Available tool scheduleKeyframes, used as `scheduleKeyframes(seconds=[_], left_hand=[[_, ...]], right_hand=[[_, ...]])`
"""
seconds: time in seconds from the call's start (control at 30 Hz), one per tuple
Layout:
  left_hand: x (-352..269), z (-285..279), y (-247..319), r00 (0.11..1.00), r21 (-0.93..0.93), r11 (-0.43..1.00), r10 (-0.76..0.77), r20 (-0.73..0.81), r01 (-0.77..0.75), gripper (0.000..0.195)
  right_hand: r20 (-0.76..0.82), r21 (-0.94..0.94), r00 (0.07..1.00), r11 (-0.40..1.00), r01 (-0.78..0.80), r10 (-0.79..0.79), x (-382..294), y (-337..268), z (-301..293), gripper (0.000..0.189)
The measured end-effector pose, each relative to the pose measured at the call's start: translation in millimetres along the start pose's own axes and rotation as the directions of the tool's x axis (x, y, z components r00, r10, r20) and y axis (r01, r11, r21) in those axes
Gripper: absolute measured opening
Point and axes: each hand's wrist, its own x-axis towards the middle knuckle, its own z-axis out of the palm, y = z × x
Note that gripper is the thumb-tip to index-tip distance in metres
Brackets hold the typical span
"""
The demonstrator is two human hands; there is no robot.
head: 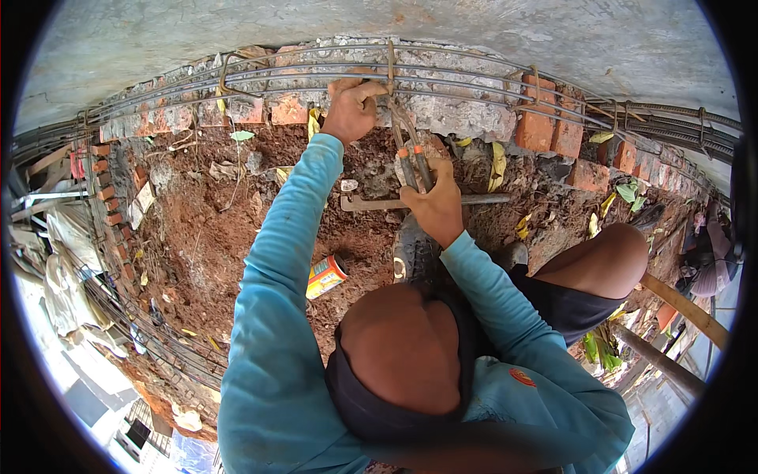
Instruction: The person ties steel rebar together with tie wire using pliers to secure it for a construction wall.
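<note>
My right hand [435, 201] is closed around the dark handles, with orange bands, of a pair of pincers [401, 121]. The jaws of the pincers meet a rusty stirrup [390, 65] that stands across several long steel bars [462, 82]. Just left of it, my left hand [355, 106] has its fingers bent at the bars near the stirrup; whether they pinch a wire cannot be told. Beneath my right hand lies a flat metal bar with a hooked end [373, 204], partly hidden by the hand. Another bent stirrup [224, 74] hangs on the bars farther left.
A brick and mortar footing [474, 112] runs below the bars, against a grey wall [379, 21]. On the reddish soil [201, 237] lies an orange and yellow can [327, 277]. Loose bricks [536, 121] rest at the right; more rebar [669, 115] continues beyond. Two poles [681, 308] stand lower right.
</note>
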Motion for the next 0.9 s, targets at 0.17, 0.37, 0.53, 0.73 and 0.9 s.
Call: scheduleKeyframes(seconds=[0.17,0.37,0.53,0.73,0.9], left_hand=[[1.3,-3.5,8.0,1.0,0.105,0.994,0.013,0.01,-0.014,0.039],[1.2,-1.7,2.0,0.997,0.113,0.991,0.069,-0.028,-0.065,0.028],[4.3,1.8,7.4,0.998,0.068,0.996,0.063,-0.023,-0.061,0.027],[3.6,2.4,5.2,0.996,0.166,0.983,0.08,-0.041,-0.073,0.035],[0.8,1.7,-0.7,0.987,0.092,0.989,0.126,-0.098,-0.117,0.029]], right_hand=[[0.058,-0.123,0.998,0.992,0.005,0.002,8.5,24.4,-7.5,0.045],[0.605,0.663,0.774,0.418,-0.621,0.187,21.4,31.5,-21.6,0.049],[0.76,0.615,0.65,0.323,-0.72,0.001,33.6,22.7,-48.0,0.054],[0.403,-0.199,0.902,0.977,-0.078,0.154,40.5,-4.1,-63.6,0.073],[0.077,-0.824,0.922,0.497,0.273,-0.38,27.4,-16.2,-56.0,0.063]])
